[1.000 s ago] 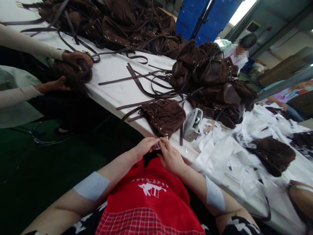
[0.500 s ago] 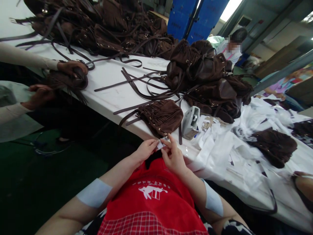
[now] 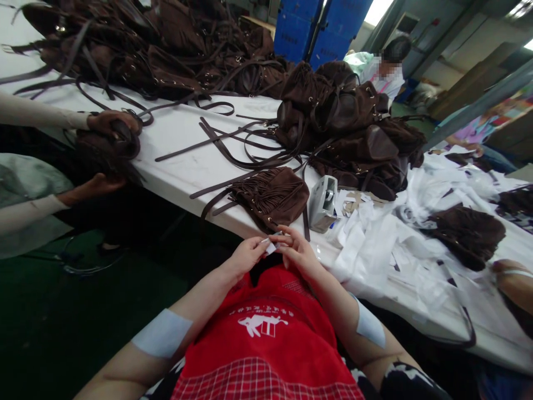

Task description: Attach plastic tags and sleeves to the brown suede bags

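Note:
A small white tag (image 3: 271, 248) is between my hands, just off the table's front edge. My left hand (image 3: 251, 254) pinches it from the left. My right hand (image 3: 296, 249) has its fingers closed on the tag's right side. Directly beyond my fingertips, a brown fringed bag (image 3: 277, 195) lies at the table edge, its straps stretching left. Right of the bag stands a grey dispenser-like device (image 3: 323, 204).
Brown bags (image 3: 345, 128) are heaped behind the device, and another heap (image 3: 166, 61) lies at back left. White wrapping (image 3: 375, 239) covers the right side. At left, a co-worker's hands (image 3: 114, 123) handle a brown bag. Blue crates (image 3: 297, 30) stand behind.
My right hand's fingers have shifted and lie more level across the tag. The co-worker's lower hand at left has moved right, under the bag. The view has shifted slightly.

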Available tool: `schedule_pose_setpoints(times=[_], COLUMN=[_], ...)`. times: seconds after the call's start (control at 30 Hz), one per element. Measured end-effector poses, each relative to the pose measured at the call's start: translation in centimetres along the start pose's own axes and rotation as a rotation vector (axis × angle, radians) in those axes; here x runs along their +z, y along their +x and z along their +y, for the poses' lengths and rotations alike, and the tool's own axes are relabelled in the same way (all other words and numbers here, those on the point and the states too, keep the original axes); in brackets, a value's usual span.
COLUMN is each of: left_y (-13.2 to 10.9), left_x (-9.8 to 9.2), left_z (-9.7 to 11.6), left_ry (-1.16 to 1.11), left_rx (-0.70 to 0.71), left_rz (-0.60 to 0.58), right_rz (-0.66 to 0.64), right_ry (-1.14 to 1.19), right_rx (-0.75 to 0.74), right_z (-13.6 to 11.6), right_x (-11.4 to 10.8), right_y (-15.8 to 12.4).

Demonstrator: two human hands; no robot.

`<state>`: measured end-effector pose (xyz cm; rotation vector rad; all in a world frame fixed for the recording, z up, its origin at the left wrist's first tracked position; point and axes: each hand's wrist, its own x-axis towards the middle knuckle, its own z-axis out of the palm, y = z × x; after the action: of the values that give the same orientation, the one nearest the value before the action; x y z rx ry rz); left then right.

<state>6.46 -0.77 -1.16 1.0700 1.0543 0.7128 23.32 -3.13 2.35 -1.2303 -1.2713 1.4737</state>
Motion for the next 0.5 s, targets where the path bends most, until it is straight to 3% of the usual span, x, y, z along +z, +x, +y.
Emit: schedule_pose_setpoints(times=[0.17,0.27,0.43,0.5], left_y=[-0.2,-0.4,-0.6,-0.5], left_x=[0.2,0.1,0.0,0.0], left_z=[0.5,0.9,0.8,0.7], left_ry=[0.003,0.01,-0.005,-0.007], left_rx=[-0.019,-0.026,-0.041,-0.041], left_rz=[0.03,0.023,0.024,0.033], right_rz=[0.363,0.484,0.855,0.914], right_ry=[-0.253,-0.384,-0.603,-0.636], right_rx=[-0.182,-0.204,-0.169,-0.104], right_z=[-0.2,0.2,-0.2,-0.6], right_x=[-1.1,-3.0,-10.6,-13.7], right_y=[-0.5,-0.8,0.7,1.9])
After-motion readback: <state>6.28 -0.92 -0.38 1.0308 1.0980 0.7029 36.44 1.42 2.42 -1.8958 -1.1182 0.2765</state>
